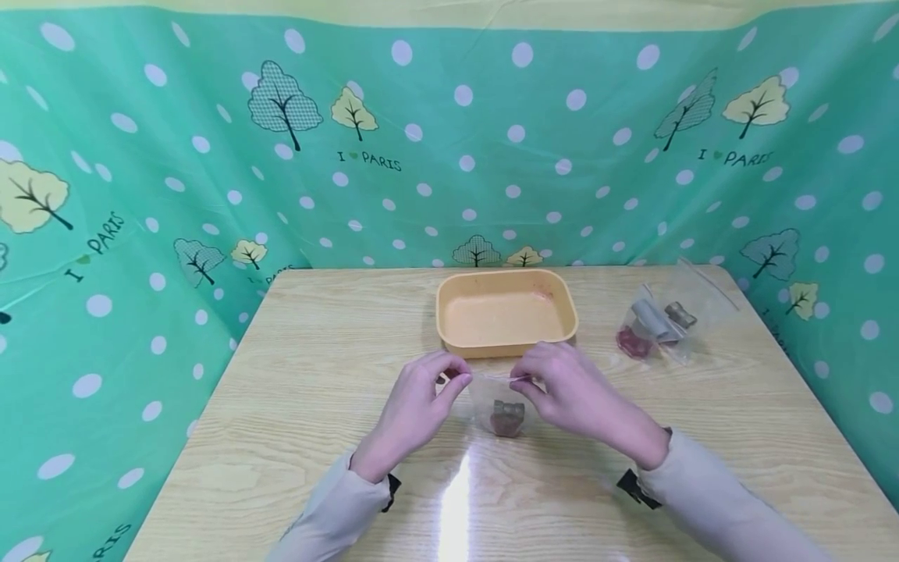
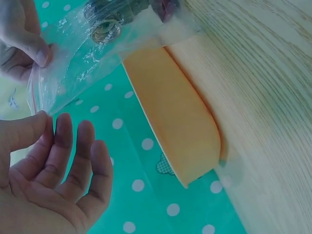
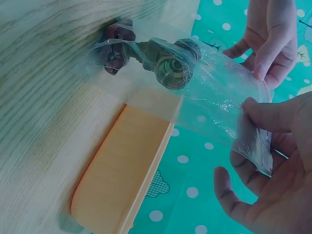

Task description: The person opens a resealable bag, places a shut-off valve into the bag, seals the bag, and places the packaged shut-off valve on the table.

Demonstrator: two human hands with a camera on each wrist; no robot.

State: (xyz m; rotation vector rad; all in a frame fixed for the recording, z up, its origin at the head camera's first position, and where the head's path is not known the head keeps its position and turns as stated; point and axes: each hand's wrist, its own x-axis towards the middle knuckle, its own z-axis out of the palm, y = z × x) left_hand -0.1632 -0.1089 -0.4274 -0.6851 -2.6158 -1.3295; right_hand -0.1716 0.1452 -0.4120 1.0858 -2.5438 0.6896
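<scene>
A brass-coloured valve with threaded ends and a dark red handle point(image 3: 114, 56) lies inside a clear zip bag point(image 3: 209, 105). In the head view the bag hangs just in front of the tan bin, the valve point(image 1: 507, 419) at its bottom. My left hand point(image 1: 424, 396) pinches one end of the bag's top edge between thumb and index finger; its other fingers are loosely bent in the left wrist view. At the opposite end my right hand point(image 1: 565, 390) pinches the same edge with thumb and fingers. Whether the zip is sealed cannot be made out.
A tan plastic bin point(image 1: 449, 350) stands behind the hands, with reddish marks inside. To the right lie clear bags point(image 1: 709, 300) holding metal fittings and a red part point(image 1: 634, 343). A green dotted curtain point(image 1: 421, 187) borders the wooden table point(image 1: 316, 351) at the back and sides.
</scene>
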